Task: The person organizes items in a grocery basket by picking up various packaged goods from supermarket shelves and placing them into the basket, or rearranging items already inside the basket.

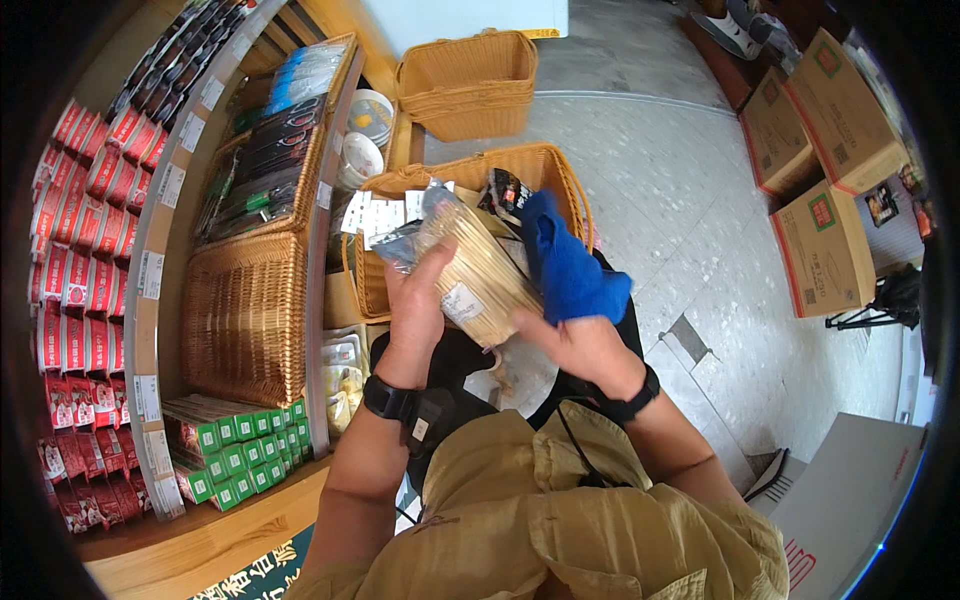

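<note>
My left hand (pixel 416 304) grips a clear plastic pack of thin wooden sticks (pixel 480 262), which bears a white label. Between its fingers and palm, my right hand (pixel 581 341) has a blue cloth (pixel 566 262); its fingertips come close to the lower end of the pack and look blurred. Below both hands a wicker basket (pixel 574 180) with a handle holds white cards or tags (pixel 379 217) and a black printed packet (pixel 506 191). The pack hides part of the basket's contents.
Shelves at the left carry red tins (pixel 97 217), a wicker tray (pixel 244 322), green-ended boxes (pixel 244 457) and bowls (pixel 361 157). Stacked wicker baskets (pixel 469 90) stand ahead. Cardboard boxes (pixel 825 255) are at the right, a large grey box (pixel 840 502) at the lower right.
</note>
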Available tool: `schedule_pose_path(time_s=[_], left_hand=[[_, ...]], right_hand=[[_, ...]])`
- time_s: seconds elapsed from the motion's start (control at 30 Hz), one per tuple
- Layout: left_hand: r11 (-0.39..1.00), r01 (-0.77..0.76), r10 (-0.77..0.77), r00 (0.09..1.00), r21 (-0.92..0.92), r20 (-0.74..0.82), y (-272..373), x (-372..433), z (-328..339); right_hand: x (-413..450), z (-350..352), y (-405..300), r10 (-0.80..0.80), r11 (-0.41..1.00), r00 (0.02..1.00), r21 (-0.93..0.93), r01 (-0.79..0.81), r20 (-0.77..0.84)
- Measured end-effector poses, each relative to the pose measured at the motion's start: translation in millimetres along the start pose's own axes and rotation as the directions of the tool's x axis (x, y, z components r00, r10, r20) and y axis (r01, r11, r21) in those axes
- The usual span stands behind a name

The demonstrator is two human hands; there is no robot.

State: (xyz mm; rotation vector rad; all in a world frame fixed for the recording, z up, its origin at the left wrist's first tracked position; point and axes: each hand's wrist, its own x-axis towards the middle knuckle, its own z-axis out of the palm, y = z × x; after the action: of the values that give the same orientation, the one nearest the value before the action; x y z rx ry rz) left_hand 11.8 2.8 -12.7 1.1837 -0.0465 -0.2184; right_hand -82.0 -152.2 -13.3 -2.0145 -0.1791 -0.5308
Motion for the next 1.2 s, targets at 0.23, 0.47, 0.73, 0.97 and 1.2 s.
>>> schedule_pose_path(time_s=[0.23,0.47,0.73,0.97,1.2], left_hand=[[0.852,-0.258,0.228,0.966,0.456,0.119,-39,-2,-26],[0.989,0.014,-0.037,0.987,-0.144,-0.159,-18,7,-19],[0.974,-0.088,0.067,0.992,-0.206,-0.109,2,1,1],[0.962,0.104,-0.104,0.995,-0.251,0.013,-2,6,-22],[0.953,0.263,-0.216,0.937,-0.148,0.276,13,-3,-20]], right_hand=[[-23,55,-11,-0.176,0.957,0.921,-0.161,0.243,0.347],[6,62,0,-0.165,0.941,0.979,-0.278,0.192,0.117],[27,44,7,-0.102,0.982,0.977,-0.175,0.069,-0.187],[4,24,31,0.363,0.793,0.931,0.515,-0.325,0.029],[-17,16,40,0.262,0.303,0.841,0.787,-0.537,0.473]])
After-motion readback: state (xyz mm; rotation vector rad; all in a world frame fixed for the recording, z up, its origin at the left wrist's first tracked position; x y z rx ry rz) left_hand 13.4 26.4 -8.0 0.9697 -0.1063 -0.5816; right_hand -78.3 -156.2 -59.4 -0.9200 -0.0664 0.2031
